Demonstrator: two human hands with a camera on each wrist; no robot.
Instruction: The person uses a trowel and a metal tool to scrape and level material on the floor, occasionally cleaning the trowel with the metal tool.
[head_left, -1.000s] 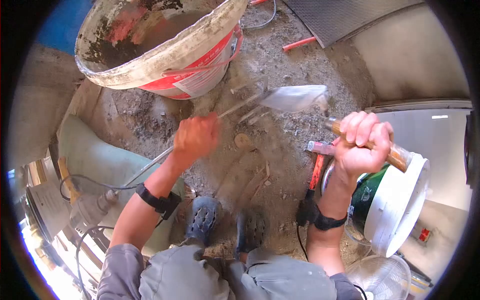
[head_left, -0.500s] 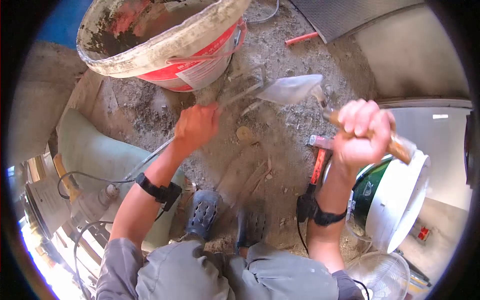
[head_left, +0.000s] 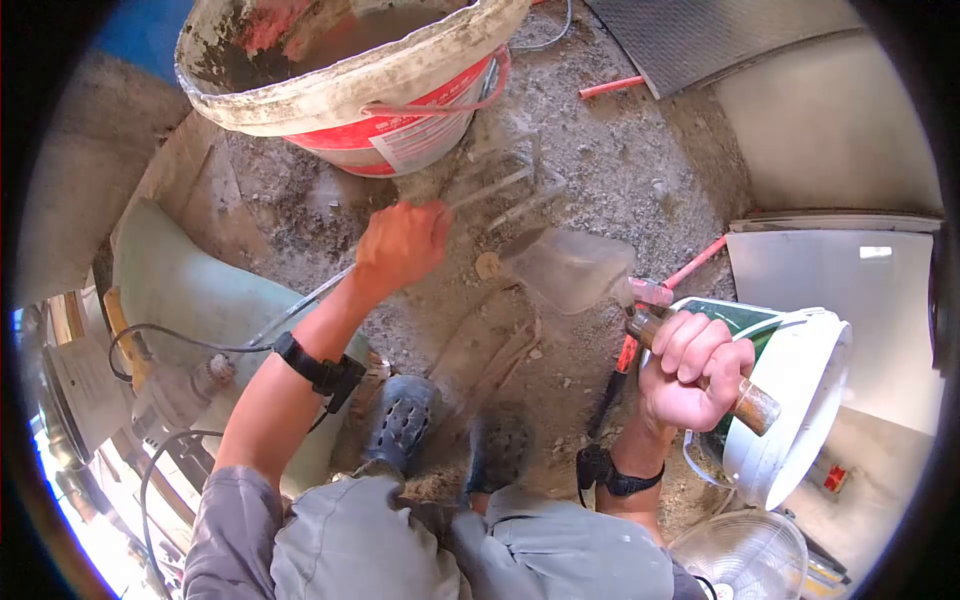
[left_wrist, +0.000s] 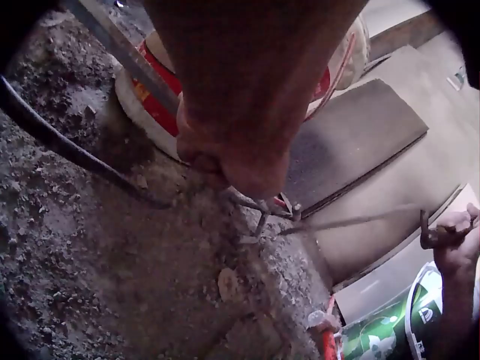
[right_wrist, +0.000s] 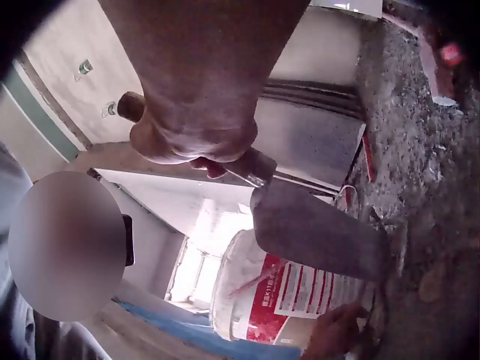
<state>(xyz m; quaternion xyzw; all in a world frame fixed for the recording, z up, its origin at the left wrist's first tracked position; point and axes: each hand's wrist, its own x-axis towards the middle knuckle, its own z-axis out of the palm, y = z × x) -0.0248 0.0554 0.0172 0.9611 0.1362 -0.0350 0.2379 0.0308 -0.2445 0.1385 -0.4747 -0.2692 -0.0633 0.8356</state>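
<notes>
In the head view, the left hand point(head_left: 405, 245) grips a metal rod point(head_left: 305, 305) whose bent wire end point(head_left: 530, 190) is over the dusty ground. The rod's other end reaches towards a drill-like tool point(head_left: 185, 395). The right hand point(head_left: 700, 370) holds the wooden handle of a trowel; its broad blade point(head_left: 570, 270) hangs below and right of the wire end, apart from it. The right wrist view shows the blade point(right_wrist: 322, 232) side-on, with the left hand point(right_wrist: 334, 330) beyond it. From the left wrist, the left hand point(left_wrist: 240, 161) appears curled, its fingers partly hidden.
A large, crusted bucket point(head_left: 420, 110) stands at the top. On the right are a white and green bucket point(head_left: 790, 400), a hammer with an orange and black handle point(head_left: 626, 355) and a fan point(head_left: 745, 560). A pale green sheet point(head_left: 200, 260) lies left, shoes point(head_left: 403, 420) below.
The right hand has come down towards the body with the trowel, and the blade has dropped away from the rod's wire end. The left hand keeps its grip, nearly in place.
</notes>
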